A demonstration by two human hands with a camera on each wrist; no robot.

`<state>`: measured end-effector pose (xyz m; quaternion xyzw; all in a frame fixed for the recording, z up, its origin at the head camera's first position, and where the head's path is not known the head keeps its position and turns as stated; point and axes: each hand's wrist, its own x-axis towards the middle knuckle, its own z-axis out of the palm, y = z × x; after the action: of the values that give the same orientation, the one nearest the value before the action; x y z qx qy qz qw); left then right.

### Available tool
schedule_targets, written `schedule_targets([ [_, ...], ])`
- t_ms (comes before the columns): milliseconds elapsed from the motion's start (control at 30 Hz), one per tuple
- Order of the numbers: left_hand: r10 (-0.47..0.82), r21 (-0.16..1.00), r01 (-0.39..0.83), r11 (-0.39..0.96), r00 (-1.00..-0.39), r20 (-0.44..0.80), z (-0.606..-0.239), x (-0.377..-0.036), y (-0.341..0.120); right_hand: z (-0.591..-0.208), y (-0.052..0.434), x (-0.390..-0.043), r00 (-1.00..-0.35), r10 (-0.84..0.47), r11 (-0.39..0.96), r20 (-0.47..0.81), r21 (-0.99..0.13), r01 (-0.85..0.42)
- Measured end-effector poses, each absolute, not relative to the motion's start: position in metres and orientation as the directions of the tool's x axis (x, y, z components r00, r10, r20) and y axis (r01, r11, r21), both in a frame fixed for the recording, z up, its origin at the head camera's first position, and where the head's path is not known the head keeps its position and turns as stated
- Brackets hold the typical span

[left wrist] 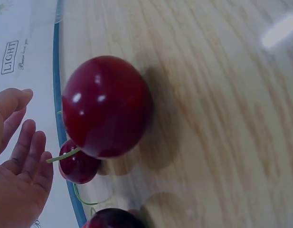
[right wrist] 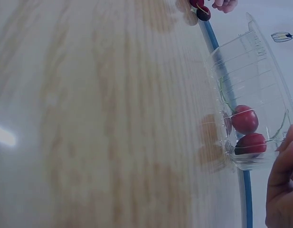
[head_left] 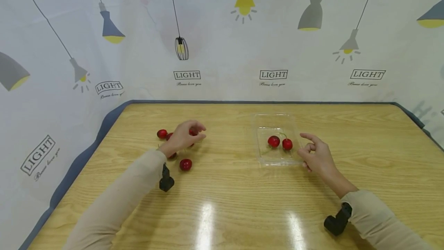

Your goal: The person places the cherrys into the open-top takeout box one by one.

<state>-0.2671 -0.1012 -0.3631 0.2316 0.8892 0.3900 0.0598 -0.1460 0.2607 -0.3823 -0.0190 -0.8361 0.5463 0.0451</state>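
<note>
Over a loose group of red cherries point(head_left: 162, 134) at the left reaches my left hand point(head_left: 184, 136), its fingers extended and a little bent. The left wrist view shows nothing between thumb and fingers; a cherry point(left wrist: 106, 107) looms large beside the hand. One dark red cherry point(head_left: 185, 164) lies nearer me, while others are partly hidden under the hand. My right hand point(head_left: 318, 157) holds the right rim of a clear plastic box point(head_left: 258, 153), index finger stretched out above it. Inside lie two cherries, one round point(head_left: 273, 141) and one with a green stem point(head_left: 287, 144).
The wood-grain table point(head_left: 229, 188) has a blue-grey edge along the back and left. Behind it hangs a white cloth point(head_left: 225, 49) printed with lamps. Black wrist cameras sit on both sleeves.
</note>
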Motion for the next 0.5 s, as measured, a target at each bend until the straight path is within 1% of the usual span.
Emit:
schedule_targets([
  [200,0.461,0.718,0.360,0.596,-0.885,0.062,-0.3688,-0.2663,-0.1038,-0.3842,0.2611,-0.1476,-0.995,0.082,0.403,0.058,-0.915,-0.020],
  [500,0.476,0.708,0.386,0.591,-0.876,0.080,-0.3717,-0.2675,-0.1052,-0.3842,0.2618,-0.1468,-0.995,0.079,0.407,0.066,-0.913,-0.028],
])
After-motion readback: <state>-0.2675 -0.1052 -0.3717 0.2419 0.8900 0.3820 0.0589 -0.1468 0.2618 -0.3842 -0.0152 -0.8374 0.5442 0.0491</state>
